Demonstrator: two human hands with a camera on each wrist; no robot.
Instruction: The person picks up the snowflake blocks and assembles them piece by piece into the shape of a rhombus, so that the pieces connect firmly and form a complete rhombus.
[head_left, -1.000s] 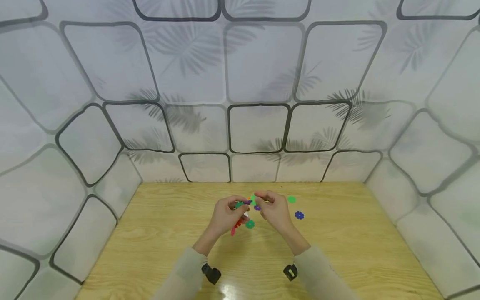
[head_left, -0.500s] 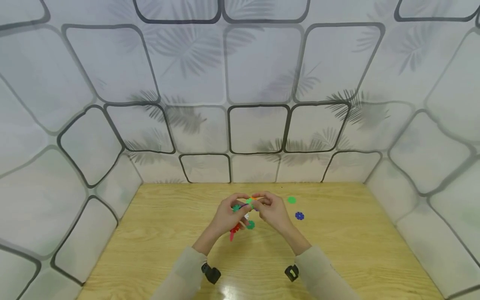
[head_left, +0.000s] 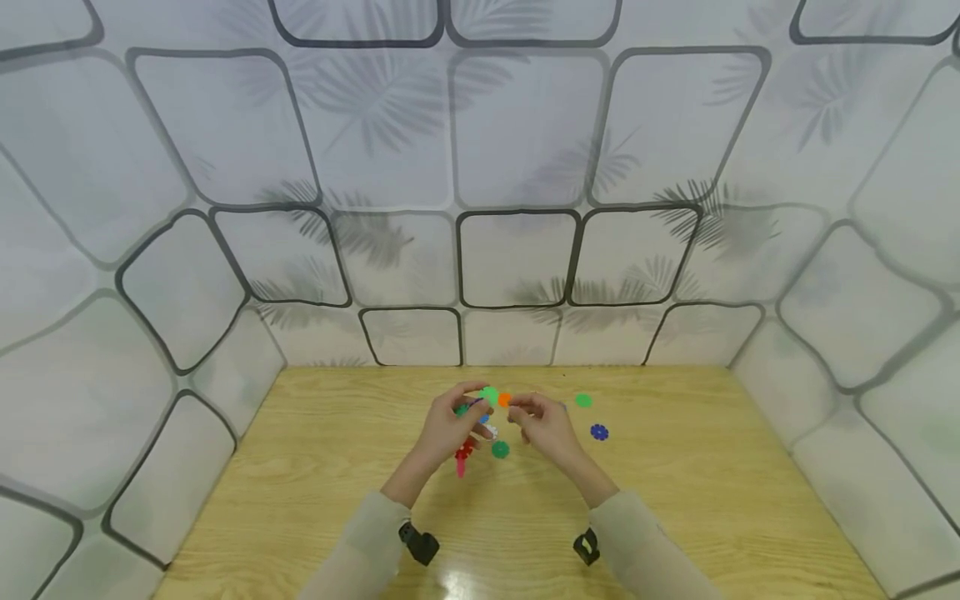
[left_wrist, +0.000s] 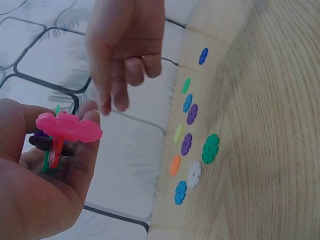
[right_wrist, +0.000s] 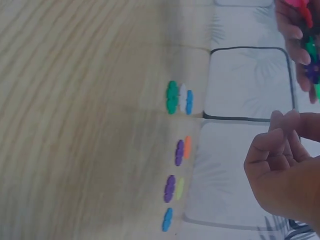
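Observation:
My left hand holds a cluster of joined plastic snowflake discs above the table. A pink disc faces the left wrist view, with a red disc set crosswise against it. Dark, purple and green discs are partly hidden behind the fingers. At the cluster's far end in the head view is a bright green disc. My right hand is apart from the cluster, just to its right. Its fingers are loosely bent, and the right wrist view shows nothing between thumb and fingertips.
Loose discs lie on the wooden table: teal green, white, orange, purple, yellow, several blue ones such as the dark blue, and light green. A patterned backdrop encloses the back and sides.
Both hands met at the bright green disc half a second ago. Now my right hand has drawn away from it, and my left hand has shifted slightly left with the cluster.

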